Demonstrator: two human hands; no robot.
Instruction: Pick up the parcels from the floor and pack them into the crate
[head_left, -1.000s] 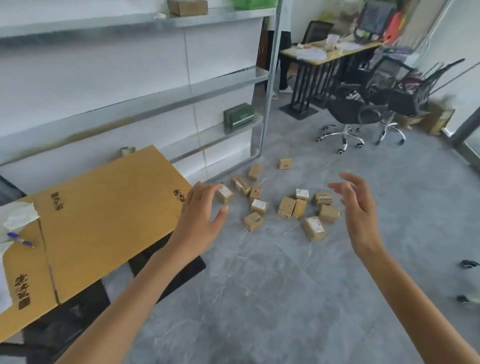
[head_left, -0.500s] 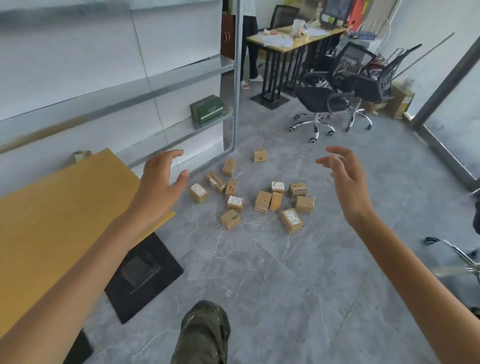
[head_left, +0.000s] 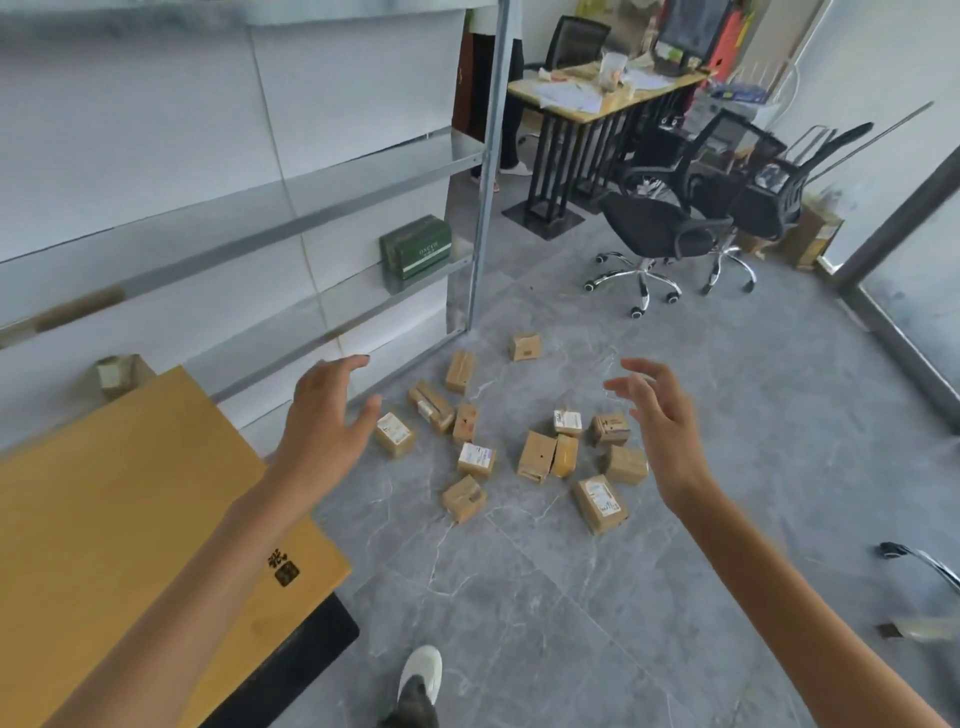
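Parcels (head_left: 536, 456), small brown cardboard boxes, several bearing white labels, lay scattered in a loose cluster on the grey tiled floor (head_left: 519, 597), near the floor's edge along the metal shelving rack (head_left: 311, 228) and just off its corner post. Some touched one another; one lay apart, nearest the post. Left hand (head_left: 324, 415) and right hand (head_left: 660, 421) were both released, fingers spread and slightly curved, grasping nothing, held in the air to either side of the cluster. A flat brown cardboard panel (head_left: 130, 519) lay below the left forearm. A green box (head_left: 415, 248) stood on a lower rack shelf. Two black office chairs (head_left: 654, 228) stood beyond, beside a desk (head_left: 597, 98).
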